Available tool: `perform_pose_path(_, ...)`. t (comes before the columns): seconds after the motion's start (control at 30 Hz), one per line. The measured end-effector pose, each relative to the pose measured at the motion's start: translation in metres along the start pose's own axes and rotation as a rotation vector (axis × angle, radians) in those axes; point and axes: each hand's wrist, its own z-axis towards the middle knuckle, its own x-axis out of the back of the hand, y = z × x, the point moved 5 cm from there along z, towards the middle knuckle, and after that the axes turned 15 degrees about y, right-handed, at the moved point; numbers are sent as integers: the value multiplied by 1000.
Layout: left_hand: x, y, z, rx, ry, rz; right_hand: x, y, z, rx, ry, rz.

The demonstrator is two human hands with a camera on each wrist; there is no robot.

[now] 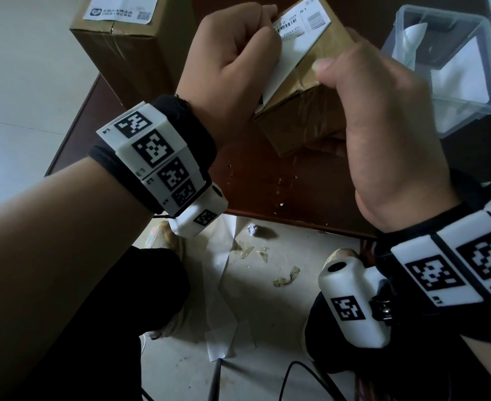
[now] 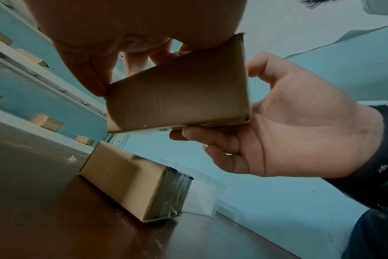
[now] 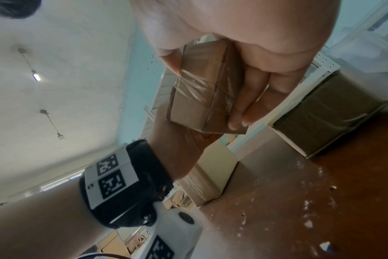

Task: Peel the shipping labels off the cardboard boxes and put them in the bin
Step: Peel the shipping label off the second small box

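A small taped cardboard box (image 1: 305,111) is held in the air above the brown table (image 1: 267,183). My right hand (image 1: 383,125) grips it from the right, thumb on top and fingers (image 3: 255,91) underneath. A white shipping label (image 1: 296,50) with barcodes lies on its top face, its near part lifted off the cardboard. My left hand (image 1: 232,53) is curled into a fist and pinches that lifted part. The left wrist view shows the box (image 2: 177,98) from below between both hands. At the right stands a clear plastic bin (image 1: 455,68) holding white labels.
A longer cardboard box (image 1: 128,53) with its own white label (image 1: 122,8) lies on the table at the back left, also seen as the box (image 2: 126,178) below my hands. Paper and tape scraps (image 1: 285,277) litter the floor by my shoes. Cables run along the floor.
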Motion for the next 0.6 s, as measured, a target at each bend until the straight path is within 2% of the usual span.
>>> perform_pose_path(0.3, -3, 1, -3, -45, -39, 57, -1, -4, -1, 62, -33, -20)
perform_pose_path(0.6, -1, 0, -1, -48, -19, 58, -1, -6, -2, 71, -26, -45)
